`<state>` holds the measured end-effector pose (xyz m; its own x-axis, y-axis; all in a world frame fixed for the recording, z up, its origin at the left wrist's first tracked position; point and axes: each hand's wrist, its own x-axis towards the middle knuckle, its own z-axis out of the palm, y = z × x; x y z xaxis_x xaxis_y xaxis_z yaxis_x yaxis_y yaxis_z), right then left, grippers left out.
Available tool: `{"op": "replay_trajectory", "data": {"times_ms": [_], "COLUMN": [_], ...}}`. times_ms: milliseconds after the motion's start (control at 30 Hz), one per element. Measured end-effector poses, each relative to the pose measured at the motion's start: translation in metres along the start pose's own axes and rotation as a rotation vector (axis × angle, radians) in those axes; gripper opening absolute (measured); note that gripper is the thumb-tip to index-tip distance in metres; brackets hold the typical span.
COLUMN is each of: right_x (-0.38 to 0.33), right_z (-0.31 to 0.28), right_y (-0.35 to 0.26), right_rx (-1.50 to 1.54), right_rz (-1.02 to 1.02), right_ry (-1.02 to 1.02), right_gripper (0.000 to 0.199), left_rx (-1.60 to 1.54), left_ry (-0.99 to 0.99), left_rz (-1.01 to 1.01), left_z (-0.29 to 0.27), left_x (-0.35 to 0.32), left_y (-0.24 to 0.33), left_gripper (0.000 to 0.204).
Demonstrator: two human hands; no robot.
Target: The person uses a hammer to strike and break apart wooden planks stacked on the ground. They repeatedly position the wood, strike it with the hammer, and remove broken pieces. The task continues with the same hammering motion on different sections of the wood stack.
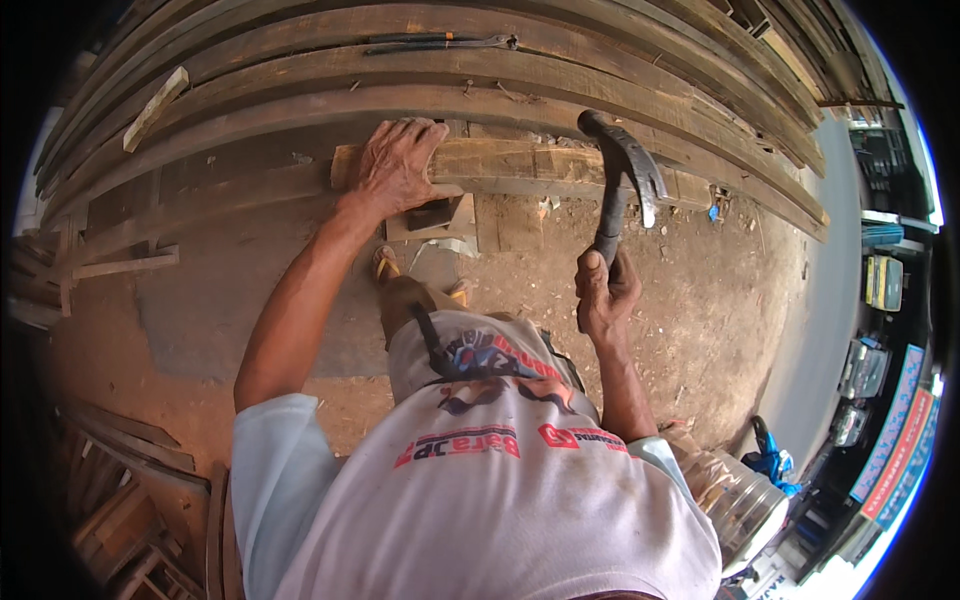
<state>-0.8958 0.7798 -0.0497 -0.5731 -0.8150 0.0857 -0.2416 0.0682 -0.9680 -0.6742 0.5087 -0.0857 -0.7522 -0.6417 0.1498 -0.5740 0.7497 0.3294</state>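
My left hand (398,165) presses flat on the left end of a short wooden plank (520,165) that lies across a stack of long dark boards (480,80). My right hand (603,300) grips the dark handle of a claw hammer (622,165). The hammer's head is raised over the right part of the plank, not touching it as far as I can tell. My white shirt and one sandalled foot (385,265) fill the lower middle of the view.
Bare dirt ground (680,300) lies to the right. A long metal tool (440,42) rests on the far boards. Scrap timber (120,500) piles up at the lower left. A clear plastic jar (745,505) stands at the lower right, with a road and parked vehicles (880,285) beyond.
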Motion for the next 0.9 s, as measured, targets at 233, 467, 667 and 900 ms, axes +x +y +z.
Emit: {"op": "replay_trajectory", "data": {"times_ms": [233,467,667,900], "right_x": [-0.074,-0.081,-0.1,-0.11], "right_z": [-0.029,-0.042,-0.033,-0.034], "right_y": [0.047,0.054,0.043,0.052], "right_rx": [0.039,0.04,-0.039,-0.056], "right_rz": [0.433,0.49,0.509,0.528], "right_ry": [0.209,0.378,0.39,0.385], "right_gripper": [0.029,0.04,0.043,0.045], "left_rx": [0.339,0.325,-0.18,-0.363], "left_ry": [0.055,-0.152,-0.672,-0.848], "left_rz": [0.101,0.076,-0.077,-0.104], "left_z": [0.011,-0.007,-0.052,-0.051], "left_x": [-0.022,0.008,0.039,0.046], "left_y": [-0.015,-0.016,-0.013,-0.02], "left_gripper": [0.11,0.107,0.118,0.126]}}
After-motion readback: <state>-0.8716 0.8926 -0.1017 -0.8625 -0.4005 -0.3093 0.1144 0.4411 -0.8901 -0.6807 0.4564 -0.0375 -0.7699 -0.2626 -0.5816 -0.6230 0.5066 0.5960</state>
